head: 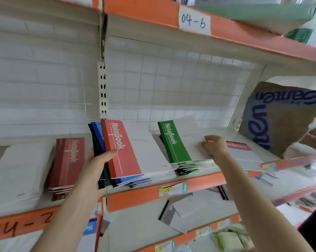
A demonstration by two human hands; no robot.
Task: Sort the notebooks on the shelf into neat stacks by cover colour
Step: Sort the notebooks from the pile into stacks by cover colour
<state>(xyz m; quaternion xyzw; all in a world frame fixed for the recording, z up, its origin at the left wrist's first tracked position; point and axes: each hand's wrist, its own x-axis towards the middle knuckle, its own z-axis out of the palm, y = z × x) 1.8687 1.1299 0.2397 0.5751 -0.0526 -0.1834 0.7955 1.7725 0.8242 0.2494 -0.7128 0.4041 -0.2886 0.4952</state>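
the mixed bundle [122,153], red cover over blue and dark ones, lies tilted at the shelf's [199,180] front edge, long axis front to back, spines leftward. probably light, bendy, quick to fan out; best clamped near the spines. the left hand [97,166] grips it there. the right hand [215,146] lies curled on the green stack [173,142]; pinching or not, i cannot tell.

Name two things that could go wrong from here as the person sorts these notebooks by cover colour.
1. The left hand grips a mixed bundle of red, blue and dark covers, fanned at the bottom; some could slip out.
2. The green stack under the right hand is splayed near the shelf edge; a nudge might push notebooks off.
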